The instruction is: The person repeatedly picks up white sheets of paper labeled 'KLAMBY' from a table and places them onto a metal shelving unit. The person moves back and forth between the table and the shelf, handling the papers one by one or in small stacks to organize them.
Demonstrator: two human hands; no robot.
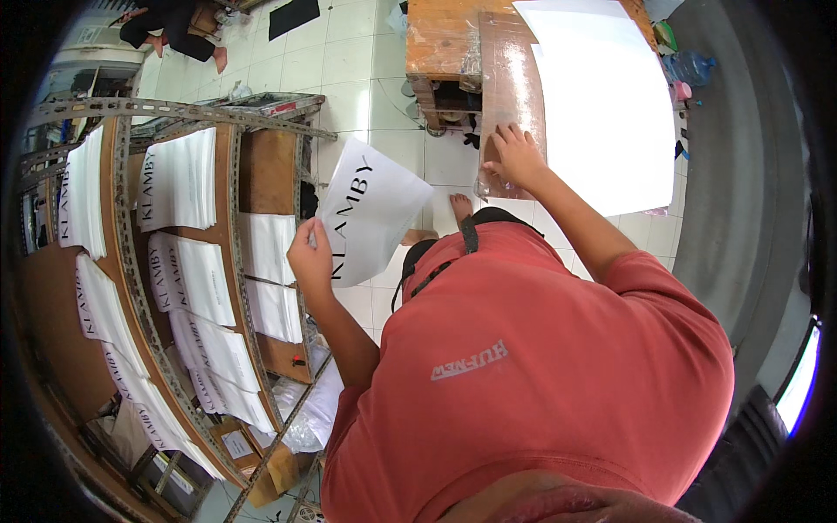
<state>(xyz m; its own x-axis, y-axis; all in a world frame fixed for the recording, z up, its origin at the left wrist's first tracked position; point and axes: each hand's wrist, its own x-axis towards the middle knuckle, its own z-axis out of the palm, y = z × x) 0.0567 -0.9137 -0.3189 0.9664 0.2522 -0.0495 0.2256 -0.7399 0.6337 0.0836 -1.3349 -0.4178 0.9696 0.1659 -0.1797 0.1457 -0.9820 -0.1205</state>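
Note:
My left hand (311,254) is closed on the edge of a white printed paper sheet (379,213) with large black lettering. The sheet hangs slightly curved between the shelving and my body, over the tiled floor. My right hand (516,155) lies with its fingers apart on a brown, plastic-covered board (510,96) at the table's near left edge. Just right of that hand, large blank white sheets (606,113) cover most of the tabletop.
On my left stands a metal-framed rack with wooden shelves (228,174), holding several stacks of printed sheets (193,179). Clear plastic-wrapped bundles (318,405) lie low beside it. The wooden table (445,35) is ahead. Another person's legs (179,35) show at the far left.

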